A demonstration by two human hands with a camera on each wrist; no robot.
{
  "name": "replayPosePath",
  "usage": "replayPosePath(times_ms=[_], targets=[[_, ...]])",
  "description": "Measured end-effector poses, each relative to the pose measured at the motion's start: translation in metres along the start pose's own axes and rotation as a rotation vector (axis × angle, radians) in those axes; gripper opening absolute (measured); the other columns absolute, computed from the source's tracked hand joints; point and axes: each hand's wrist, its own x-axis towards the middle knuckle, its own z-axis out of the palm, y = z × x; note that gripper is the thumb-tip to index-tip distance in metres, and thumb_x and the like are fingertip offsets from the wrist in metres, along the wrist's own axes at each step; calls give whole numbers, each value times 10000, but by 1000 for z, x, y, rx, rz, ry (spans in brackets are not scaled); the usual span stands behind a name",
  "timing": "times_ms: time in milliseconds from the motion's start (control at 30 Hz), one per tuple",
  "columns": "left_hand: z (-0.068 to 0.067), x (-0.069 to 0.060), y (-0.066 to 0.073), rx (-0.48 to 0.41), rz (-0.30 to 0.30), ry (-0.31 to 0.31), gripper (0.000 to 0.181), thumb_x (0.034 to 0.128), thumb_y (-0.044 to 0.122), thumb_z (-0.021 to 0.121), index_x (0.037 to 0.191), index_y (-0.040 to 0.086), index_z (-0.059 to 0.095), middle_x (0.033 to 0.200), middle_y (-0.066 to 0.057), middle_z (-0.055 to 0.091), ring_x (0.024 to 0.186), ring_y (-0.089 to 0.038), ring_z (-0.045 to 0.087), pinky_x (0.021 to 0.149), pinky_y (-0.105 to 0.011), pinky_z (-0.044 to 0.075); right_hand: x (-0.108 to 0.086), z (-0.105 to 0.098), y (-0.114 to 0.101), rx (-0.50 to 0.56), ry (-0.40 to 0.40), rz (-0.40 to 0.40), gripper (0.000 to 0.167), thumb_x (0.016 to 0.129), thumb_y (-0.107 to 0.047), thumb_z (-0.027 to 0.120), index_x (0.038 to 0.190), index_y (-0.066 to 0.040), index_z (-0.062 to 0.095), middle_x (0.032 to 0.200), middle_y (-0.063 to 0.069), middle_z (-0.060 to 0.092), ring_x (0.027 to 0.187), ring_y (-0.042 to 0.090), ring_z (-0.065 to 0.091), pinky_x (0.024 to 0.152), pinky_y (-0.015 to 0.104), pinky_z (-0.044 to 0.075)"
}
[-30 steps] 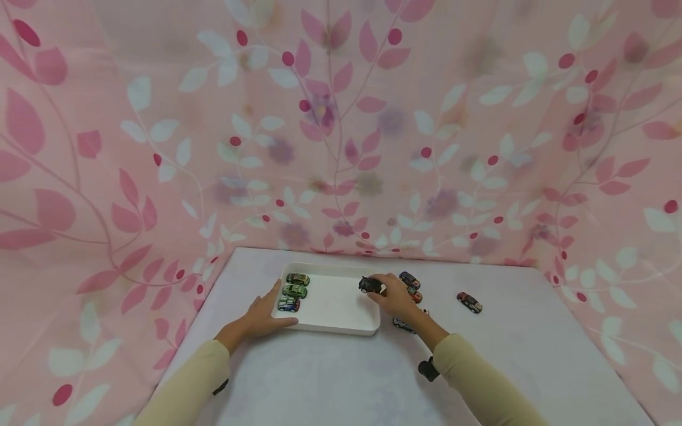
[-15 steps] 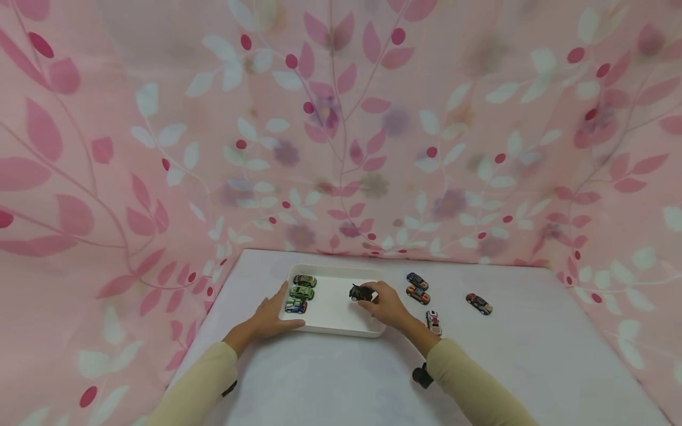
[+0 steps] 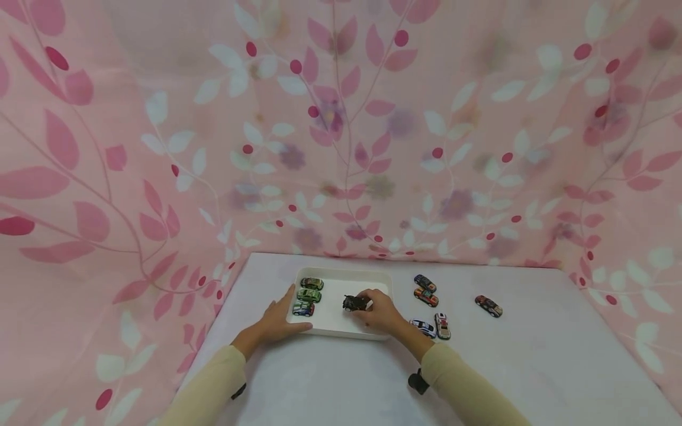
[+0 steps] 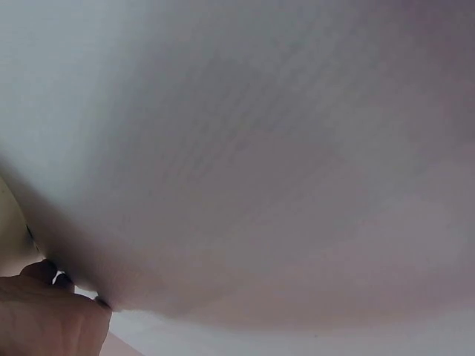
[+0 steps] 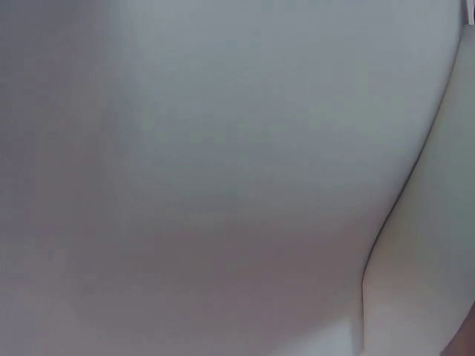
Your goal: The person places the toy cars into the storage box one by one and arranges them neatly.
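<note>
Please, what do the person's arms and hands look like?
The left sleeve and right sleeve are plain pale yellow. The left hand and right hand wear no gloves. A black object shows beside the right sleeve, a smaller black piece beside the left.

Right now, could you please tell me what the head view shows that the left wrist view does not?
Head only: the right hand holding a black car, three cars in the tray, five cars on the table.
Left wrist only: nothing extra I can identify, just the table closer up.
Both: the left hand and the table.
</note>
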Motion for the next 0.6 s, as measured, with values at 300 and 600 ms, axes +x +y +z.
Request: replayPosePath(times_ms=[300,600], targets=[[4,0,3,16,-2,-2,1231,761,624,744,1592,54,38,1605,-201,285,1475,-374,297,1199,-623,112,7,13,-4,-17,2,12,353,810,-121,790,1148,-93,692,1050,110,643,799,149,628,668,255,521],[0,0,1,29,-26,-20,1234,768,627,740,1593,61,16,1612,-206,262,1484,-373,277,1203,-620,102,15,30,-9,-59,-33,-26,358,793,-100,780,1138,-71,690,1013,100,626,822,145,583,705,270,504]])
